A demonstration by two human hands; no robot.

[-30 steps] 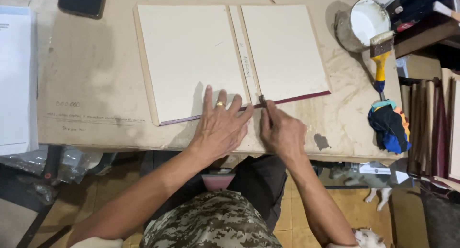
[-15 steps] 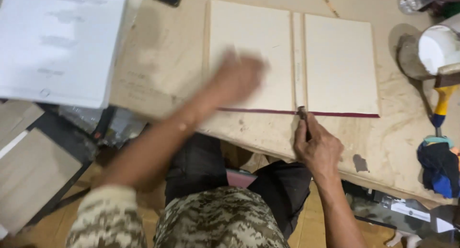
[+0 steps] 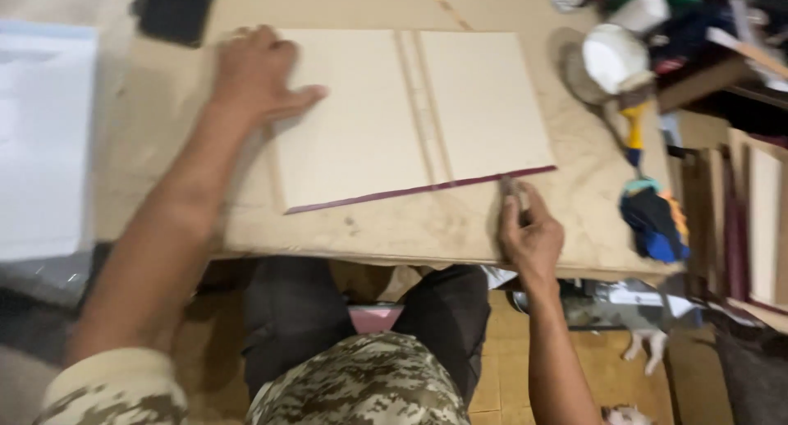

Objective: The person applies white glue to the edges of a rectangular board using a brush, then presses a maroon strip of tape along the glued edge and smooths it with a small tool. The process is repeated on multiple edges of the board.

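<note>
The cream board cover (image 3: 361,113) is laid flat on the bench (image 3: 410,228), its near edge lined by a maroon strip (image 3: 419,189). Its far left corner is pressed by the left hand (image 3: 250,72), fingers spread flat. A small tool (image 3: 513,191) is gripped by the right hand (image 3: 529,236) at the strip's right end. A white sheet stack (image 3: 41,138) lies left.

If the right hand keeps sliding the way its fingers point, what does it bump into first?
The right hand points up the table, so it would likely first meet the dark red edge strip and the pale board just above its fingertips.

Camouflage shirt — dark trousers, bare forearms
</note>
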